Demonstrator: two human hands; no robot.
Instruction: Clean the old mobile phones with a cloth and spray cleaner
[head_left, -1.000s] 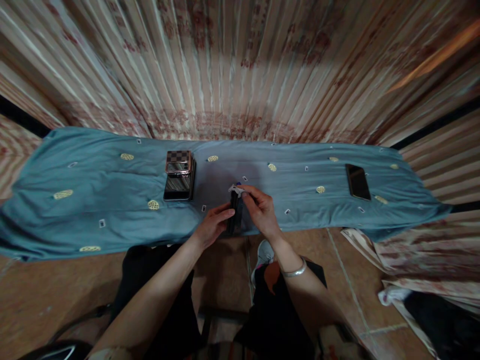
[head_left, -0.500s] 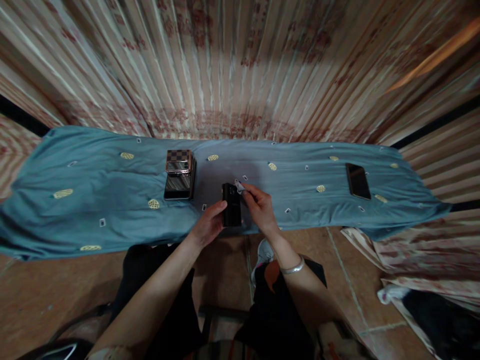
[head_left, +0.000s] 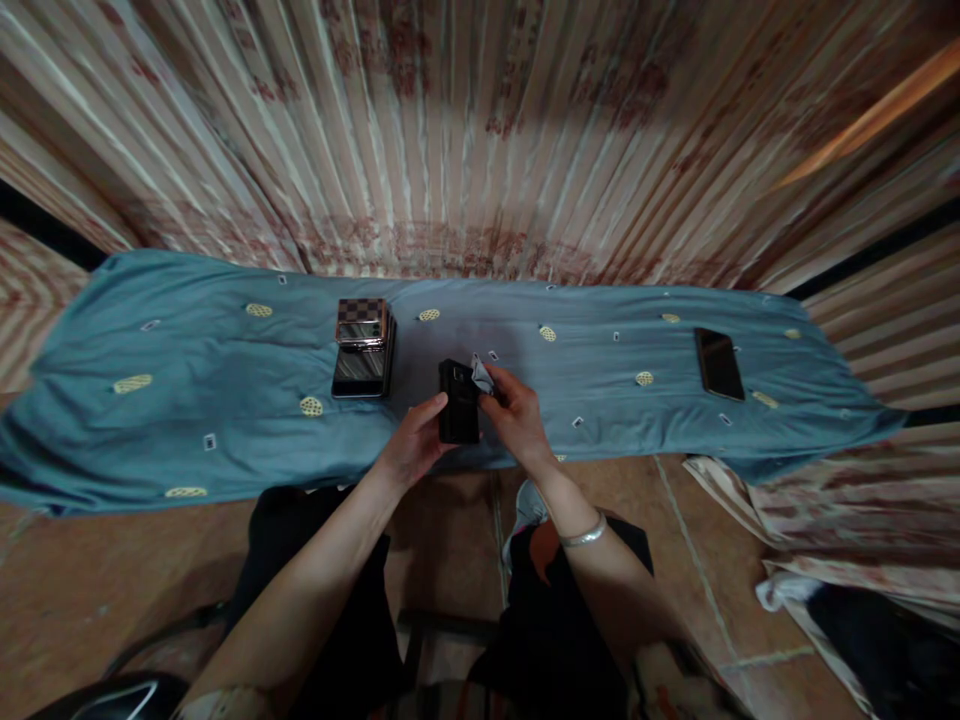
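The black phone-like device [head_left: 459, 408] is held over the near edge of the surface, about midway along it, its long sides running near to far and its top end to the far side. It lies just to the right of the left grip [head_left: 415, 437], which is closed about its left side: the thumb presses the near-left part of the upper face, while the fingers pass beneath and are mostly hidden. The right grip [head_left: 516, 412] is at the device's far-right corner, pinching a small grey cloth [head_left: 482, 376] between thumb and fingers; the cloth lies against that corner. A silver bracelet [head_left: 584, 533] circles the right wrist.

To the left, well apart from the hands, a checkered flip phone [head_left: 362, 320] rests on the far part of a glossy dark phone [head_left: 360, 375]. Far to the right, another dark phone [head_left: 720, 364] lies flat, slightly slanted. All these rest on the surface [head_left: 585, 375], draped in blue fabric with yellow pineapple prints. Beyond its far edge hangs a pleated, red-patterned curtain [head_left: 465, 130].
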